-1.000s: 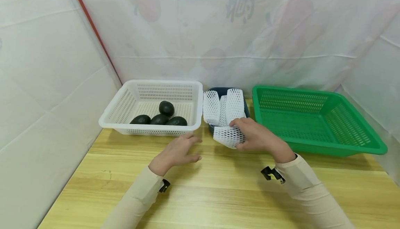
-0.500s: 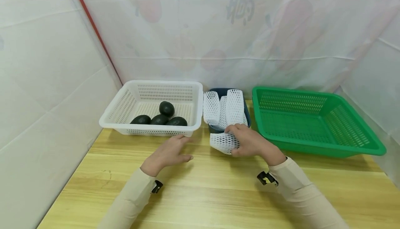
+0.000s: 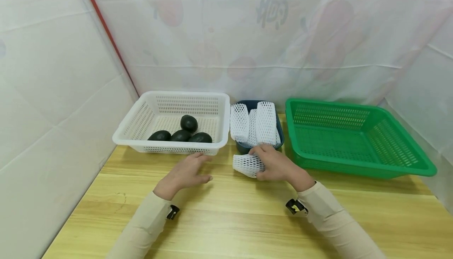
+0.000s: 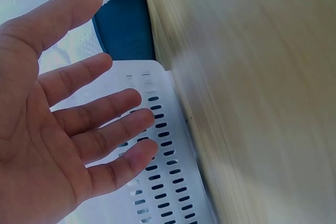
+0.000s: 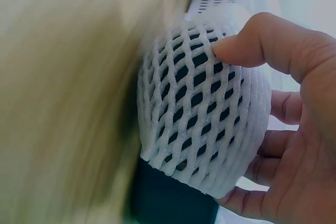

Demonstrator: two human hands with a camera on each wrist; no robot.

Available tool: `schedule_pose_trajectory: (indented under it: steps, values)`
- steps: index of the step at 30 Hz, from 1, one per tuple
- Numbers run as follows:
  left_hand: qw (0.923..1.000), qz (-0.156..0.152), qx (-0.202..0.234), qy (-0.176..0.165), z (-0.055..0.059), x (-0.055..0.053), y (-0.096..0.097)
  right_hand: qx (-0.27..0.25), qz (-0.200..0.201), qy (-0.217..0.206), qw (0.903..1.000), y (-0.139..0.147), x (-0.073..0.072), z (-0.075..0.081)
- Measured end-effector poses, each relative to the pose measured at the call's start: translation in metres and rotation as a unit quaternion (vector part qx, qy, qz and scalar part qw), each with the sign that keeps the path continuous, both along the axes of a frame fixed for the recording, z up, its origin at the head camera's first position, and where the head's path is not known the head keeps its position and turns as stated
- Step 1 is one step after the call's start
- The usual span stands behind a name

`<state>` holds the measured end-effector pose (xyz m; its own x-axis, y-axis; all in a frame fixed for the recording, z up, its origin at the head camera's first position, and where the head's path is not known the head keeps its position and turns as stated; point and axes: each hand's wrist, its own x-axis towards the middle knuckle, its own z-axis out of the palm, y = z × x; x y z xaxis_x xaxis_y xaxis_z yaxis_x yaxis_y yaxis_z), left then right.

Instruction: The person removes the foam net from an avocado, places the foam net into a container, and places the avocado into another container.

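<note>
My right hand (image 3: 276, 164) pinches a white foam net sleeve (image 3: 248, 165) between thumb and fingers, low in front of the dark blue box (image 3: 244, 149). In the right wrist view the thumb presses the near side of the foam net sleeve (image 5: 194, 103) and the other fingers are behind it. Dark colour shows through the mesh; I cannot tell whether anything is inside. My left hand (image 3: 182, 174) is over the table before the white basket (image 3: 170, 144), holding nothing. The left wrist view shows that palm with its fingers spread and slightly bent.
Several dark green avocados (image 3: 188, 123) lie in the white basket. More white foam net sleeves (image 3: 266, 123) stand in the blue box between that basket and a green basket (image 3: 354, 164) at right. A white sheet (image 3: 219, 35) hangs behind the wooden table (image 3: 226, 219).
My right hand has drawn the foam net sleeve from the blue box's front toward me and slightly left. My left hand has shifted a little left.
</note>
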<state>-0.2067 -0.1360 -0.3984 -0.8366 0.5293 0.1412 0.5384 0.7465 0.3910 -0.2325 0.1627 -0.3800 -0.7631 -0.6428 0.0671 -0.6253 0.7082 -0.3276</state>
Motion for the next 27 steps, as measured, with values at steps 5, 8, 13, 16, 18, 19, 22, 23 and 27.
schedule_pose_trajectory:
  steps: [5,8,13,16,18,19,22,23,27]
  values:
    - [1.0000,0.004,0.002,-0.003,0.000,0.001,-0.003,0.001,0.007,0.008,0.9999,-0.001,0.000,-0.004]
    - [1.0000,0.004,-0.001,0.002,-0.001,0.000,-0.003,0.003,0.009,0.011,0.9999,-0.001,0.000,-0.004]
    - [1.0000,-0.002,-0.001,0.009,0.003,0.000,0.001,0.005,0.005,-0.006,1.0000,0.003,0.002,0.003]
    - [0.9998,-0.012,0.011,0.007,0.010,0.002,0.003,-0.001,-0.002,-0.019,0.9998,0.007,0.003,0.010]
    - [0.9997,-0.017,0.016,0.006,0.014,0.003,0.004,-0.003,-0.003,-0.022,0.9997,0.009,0.003,0.013]
    - [0.9997,-0.018,0.015,0.006,0.016,0.003,0.004,-0.003,-0.003,-0.024,0.9997,0.010,0.003,0.014]
    - [0.9998,-0.018,0.008,0.003,0.019,0.004,0.005,0.002,0.000,-0.025,0.9997,0.011,0.003,0.016]
    - [0.9998,-0.018,0.005,0.002,0.019,0.004,0.005,0.003,0.000,-0.025,0.9997,0.011,0.003,0.016]
    - [1.0000,-0.008,0.000,0.004,0.020,0.005,0.008,-0.001,-0.001,-0.025,0.9997,0.010,0.004,0.016]
